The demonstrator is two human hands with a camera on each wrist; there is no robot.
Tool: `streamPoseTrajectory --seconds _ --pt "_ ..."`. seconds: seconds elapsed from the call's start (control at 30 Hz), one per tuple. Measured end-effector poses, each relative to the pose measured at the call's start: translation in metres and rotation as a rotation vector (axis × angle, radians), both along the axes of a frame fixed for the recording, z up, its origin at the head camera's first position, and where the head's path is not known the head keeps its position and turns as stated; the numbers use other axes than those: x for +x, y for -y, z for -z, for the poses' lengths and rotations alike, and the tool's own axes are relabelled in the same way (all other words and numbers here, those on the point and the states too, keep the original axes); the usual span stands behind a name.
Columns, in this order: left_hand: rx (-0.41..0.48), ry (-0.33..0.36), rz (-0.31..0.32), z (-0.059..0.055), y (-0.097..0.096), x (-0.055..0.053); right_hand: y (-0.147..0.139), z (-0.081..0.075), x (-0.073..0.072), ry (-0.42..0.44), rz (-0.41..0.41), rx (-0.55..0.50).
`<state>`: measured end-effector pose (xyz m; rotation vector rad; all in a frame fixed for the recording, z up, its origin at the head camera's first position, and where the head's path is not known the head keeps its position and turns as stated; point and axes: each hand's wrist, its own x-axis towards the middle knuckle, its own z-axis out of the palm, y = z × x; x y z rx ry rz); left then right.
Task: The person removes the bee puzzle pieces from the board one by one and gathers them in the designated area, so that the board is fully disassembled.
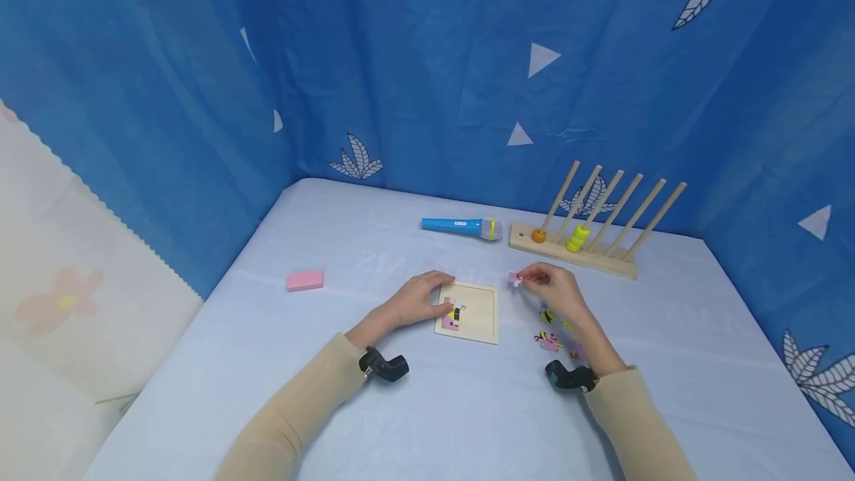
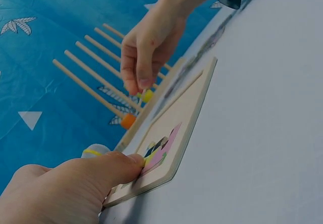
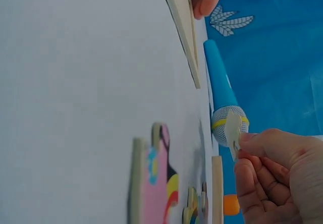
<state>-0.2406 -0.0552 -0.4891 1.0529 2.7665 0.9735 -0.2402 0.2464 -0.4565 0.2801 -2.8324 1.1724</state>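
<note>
A square wooden puzzle board (image 1: 479, 323) lies on the table with pink-and-yellow jigsaw pieces (image 1: 450, 315) fitted in its left part. My left hand (image 1: 419, 298) holds the board by its left side, the thumb (image 2: 123, 167) over the fitted pieces and the other fingers at the far edge. Beyond the board's right side, my right hand (image 1: 556, 289) pinches a pink puzzle piece (image 1: 514, 279) between thumb and fingers. In the right wrist view that puzzle piece (image 3: 232, 131) shows its pale wooden side, raised above the table. Several loose puzzle pieces (image 1: 549, 341) lie below the right hand, partly hidden by its wrist.
A blue toy microphone (image 1: 461, 226) lies behind the board. At the back right stands a wooden peg rack (image 1: 573, 253) with orange and yellow beads on two of its upright pegs. A pink block (image 1: 304, 280) rests at the left. Blue curtain (image 1: 427, 65) closes off the back.
</note>
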Motion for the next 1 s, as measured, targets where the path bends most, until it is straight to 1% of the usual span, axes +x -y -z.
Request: streamPoseTrajectory --seconds 0.1,0.27,0.57,0.77,0.93,1.0 --pt "0.003 -0.003 -0.001 0.001 0.001 0.0 -0.004 0.003 0.0 0.016 0.02 -0.004" --pt "0.011 -0.003 -0.003 0.001 0.001 0.0 -0.01 0.007 0.0 -0.008 0.021 -0.014" --pt "0.017 -0.002 -0.006 0.0 0.001 0.002 -0.014 0.016 -0.003 -0.031 -0.023 0.015" --pt "0.021 -0.011 -0.005 0.002 0.0 0.002 -0.014 0.018 -0.003 -0.05 -0.038 0.057" --pt "0.02 -0.013 -0.005 0.002 0.0 0.001 -0.012 0.016 -0.002 -0.068 -0.048 0.099" --pt "0.012 -0.011 -0.006 0.002 -0.001 0.001 -0.011 0.014 -0.002 -0.056 -0.048 0.099"
